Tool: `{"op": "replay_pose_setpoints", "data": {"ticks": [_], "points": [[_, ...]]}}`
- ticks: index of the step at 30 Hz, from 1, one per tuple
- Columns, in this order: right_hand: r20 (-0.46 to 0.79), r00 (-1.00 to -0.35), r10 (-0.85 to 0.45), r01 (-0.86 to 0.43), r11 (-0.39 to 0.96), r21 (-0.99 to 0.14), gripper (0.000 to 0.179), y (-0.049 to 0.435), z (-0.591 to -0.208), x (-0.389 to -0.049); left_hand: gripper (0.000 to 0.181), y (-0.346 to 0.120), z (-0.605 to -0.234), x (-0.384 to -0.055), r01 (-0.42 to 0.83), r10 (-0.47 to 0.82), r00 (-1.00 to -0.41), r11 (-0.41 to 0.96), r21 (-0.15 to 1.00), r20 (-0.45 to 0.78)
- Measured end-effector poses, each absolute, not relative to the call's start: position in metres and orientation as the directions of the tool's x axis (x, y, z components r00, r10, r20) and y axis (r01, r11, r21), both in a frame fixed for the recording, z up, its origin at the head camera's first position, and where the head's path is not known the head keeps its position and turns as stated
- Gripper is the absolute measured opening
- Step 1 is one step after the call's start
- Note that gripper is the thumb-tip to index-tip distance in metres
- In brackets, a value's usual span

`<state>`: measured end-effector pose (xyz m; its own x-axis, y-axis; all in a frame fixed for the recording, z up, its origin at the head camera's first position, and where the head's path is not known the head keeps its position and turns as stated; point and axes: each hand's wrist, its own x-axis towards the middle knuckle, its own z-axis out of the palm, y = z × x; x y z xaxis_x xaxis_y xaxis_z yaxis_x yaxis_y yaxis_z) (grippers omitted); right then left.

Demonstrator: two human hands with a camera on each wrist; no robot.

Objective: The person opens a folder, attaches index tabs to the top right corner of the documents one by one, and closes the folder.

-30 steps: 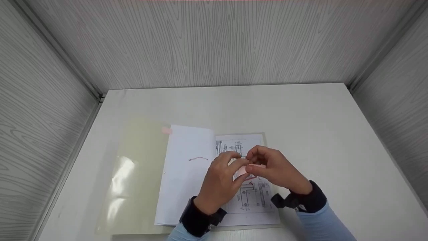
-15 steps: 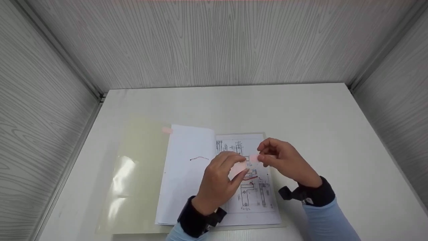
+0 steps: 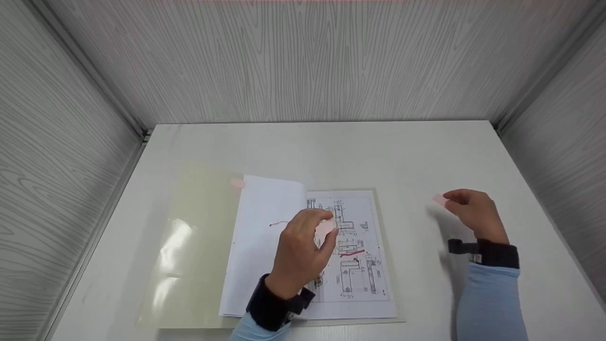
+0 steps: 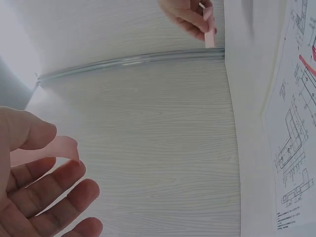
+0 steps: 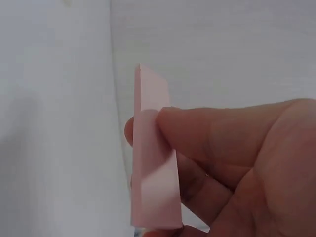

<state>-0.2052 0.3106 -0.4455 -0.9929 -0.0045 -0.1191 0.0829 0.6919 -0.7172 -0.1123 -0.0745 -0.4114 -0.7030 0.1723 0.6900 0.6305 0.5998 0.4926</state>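
Observation:
My left hand (image 3: pixel 300 251) hovers over the open document folder (image 3: pixel 201 255), with a pink sticky note (image 3: pixel 325 228) pinched between thumb and fingers. In the left wrist view this note (image 4: pixel 61 148) is a thin sheet that curls at its free end. Off to the right, above the table, my right hand (image 3: pixel 473 213) pinches a small pad of pink sticky notes (image 5: pixel 155 168) by thumb and fingers. The pad's narrow side edge shows in the right wrist view. Beneath the left hand lies a printed drawing page (image 3: pixel 355 284) with a red mark on it.
A white sheet (image 3: pixel 262 265) is turned over to the left inside the folder, with a short red line on it. One pink tab (image 3: pixel 237 183) sticks out from its upper left edge. Grey wood-grain panels (image 3: pixel 303 61) wall in the white table (image 3: pixel 402 156).
My right hand has drawn away to the right with the pad, parting it from the sticky note in my left hand. The left hand has shifted slightly left.

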Motion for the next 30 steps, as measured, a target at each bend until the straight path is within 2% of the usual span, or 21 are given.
{"op": "replay_pose_setpoints", "data": {"ticks": [7, 12, 17, 20, 23, 27, 30], "points": [[-0.232, -0.953, 0.194, 0.299, 0.722, -0.624, 0.043, 0.348, -0.465, -0.204, 0.021, -0.073, -0.412, -0.112, 0.606, 0.170, -0.718, 0.629, 0.487, 0.675], [-0.277, -0.929, 0.247, 0.368, 0.709, -0.601, 0.042, 0.349, -0.474, -0.208, 0.021, -0.071, -0.411, -0.111, 0.610, 0.179, -0.717, 0.630, 0.481, 0.674], [-0.263, -0.927, 0.269, 0.374, 0.722, -0.582, 0.040, 0.347, -0.478, -0.208, 0.021, -0.070, -0.411, -0.111, 0.611, 0.185, -0.719, 0.628, 0.482, 0.670], [-0.228, -0.942, 0.248, 0.337, 0.720, -0.607, 0.044, 0.341, -0.470, -0.206, 0.020, -0.070, -0.412, -0.111, 0.603, 0.192, -0.726, 0.638, 0.478, 0.660], [-0.176, -0.965, 0.195, 0.262, 0.683, -0.682, 0.052, 0.326, -0.449, -0.204, 0.020, -0.071, -0.413, -0.111, 0.596, 0.205, -0.735, 0.649, 0.473, 0.646], [-0.013, -0.998, 0.054, 0.044, 0.636, -0.771, 0.049, 0.291, -0.415, -0.193, 0.019, -0.071, -0.414, -0.112, 0.591, 0.232, -0.746, 0.663, 0.460, 0.625], [0.126, -0.989, -0.082, -0.150, 0.598, -0.788, 0.034, 0.254, -0.396, -0.180, 0.019, -0.071, -0.416, -0.112, 0.587, 0.255, -0.754, 0.675, 0.447, 0.605]]}}
